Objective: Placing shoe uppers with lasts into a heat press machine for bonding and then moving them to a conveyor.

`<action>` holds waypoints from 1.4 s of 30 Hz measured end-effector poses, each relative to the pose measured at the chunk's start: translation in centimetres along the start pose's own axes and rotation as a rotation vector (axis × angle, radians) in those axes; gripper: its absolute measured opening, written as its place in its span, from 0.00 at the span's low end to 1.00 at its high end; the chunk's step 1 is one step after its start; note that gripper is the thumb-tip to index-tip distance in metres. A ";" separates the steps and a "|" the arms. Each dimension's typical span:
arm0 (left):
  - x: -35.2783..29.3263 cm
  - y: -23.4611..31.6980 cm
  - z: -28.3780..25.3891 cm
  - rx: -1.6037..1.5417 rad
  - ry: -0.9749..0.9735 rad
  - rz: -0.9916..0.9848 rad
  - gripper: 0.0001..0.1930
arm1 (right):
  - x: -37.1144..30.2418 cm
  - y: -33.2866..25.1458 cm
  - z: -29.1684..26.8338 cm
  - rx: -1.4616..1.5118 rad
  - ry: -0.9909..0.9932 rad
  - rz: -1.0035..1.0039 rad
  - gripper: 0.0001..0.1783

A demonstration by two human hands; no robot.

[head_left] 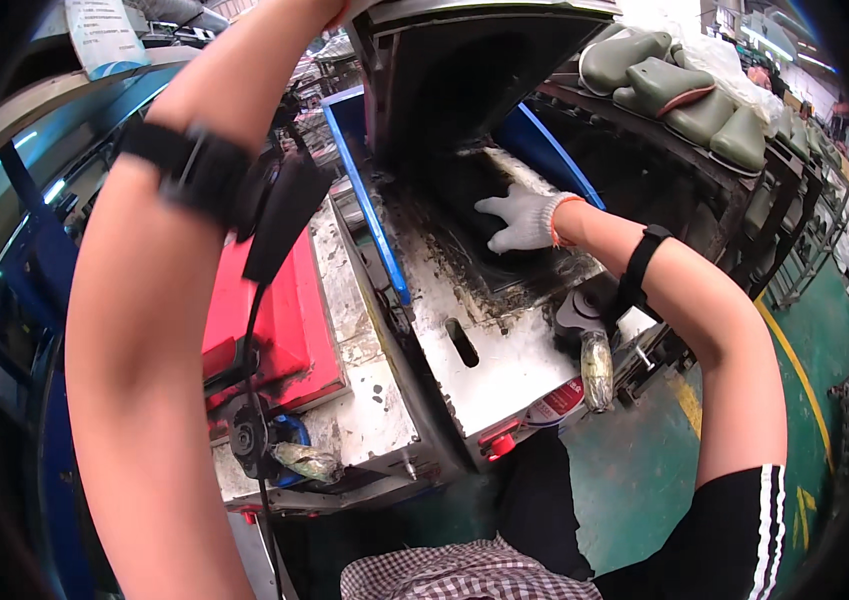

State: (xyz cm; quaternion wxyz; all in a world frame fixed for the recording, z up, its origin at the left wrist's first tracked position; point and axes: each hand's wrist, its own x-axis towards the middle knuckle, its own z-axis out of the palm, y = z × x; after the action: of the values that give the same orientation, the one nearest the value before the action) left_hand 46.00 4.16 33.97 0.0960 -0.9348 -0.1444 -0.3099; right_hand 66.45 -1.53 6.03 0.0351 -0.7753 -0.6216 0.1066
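My right hand (524,219), in a whitish knit glove with an orange cuff edge, reaches into a machine over a dark flat plate (454,215). Its fingers are spread and hold nothing; whether they touch the plate I cannot tell. Above it, a heavy dark lid or upper plate (474,75) stands raised at a tilt. My left arm (149,330) stretches up to the lid's left side. Only a sliver of my left hand (346,12) shows at the top edge, its fingers hidden. Black straps circle both my arms.
Blue guards (369,200) flank the plate. A red block (279,330) lies on the neighbouring station at left. Wrapped handles (596,370) and a red knob (497,443) jut out in front. Olive-green boot-shaped pieces (684,90) line a rack at right, above a green floor (634,470).
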 end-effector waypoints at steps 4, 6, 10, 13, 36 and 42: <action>6.7 -5.5 2.3 0.284 -0.027 0.267 0.32 | 0.4 -1.2 -1.0 0.008 -0.042 -0.038 0.51; 7.9 -5.9 3.5 0.190 -0.024 0.239 0.32 | 0.5 -0.5 -0.7 -0.002 -0.065 -0.026 0.52; 5.1 -0.7 3.1 0.124 -0.027 0.038 0.31 | -1.0 1.1 -0.1 0.007 -0.045 0.010 0.53; 3.5 -0.8 3.9 0.040 0.017 0.053 0.30 | -1.9 -0.4 -0.8 -0.026 0.058 0.000 0.54; -15.6 11.2 23.6 -0.203 0.364 0.082 0.12 | -24.4 -5.2 9.3 -0.067 0.995 -0.496 0.18; -16.0 11.4 23.5 -0.221 0.361 0.077 0.10 | -24.9 1.3 10.0 -0.153 1.298 -0.198 0.17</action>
State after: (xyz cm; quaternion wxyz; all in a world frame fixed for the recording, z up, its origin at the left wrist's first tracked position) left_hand 50.44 -3.65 4.67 0.0292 -0.8738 -0.0541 -0.4824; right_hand 60.52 -26.82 -0.91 0.3571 -0.6215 -0.5485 -0.4304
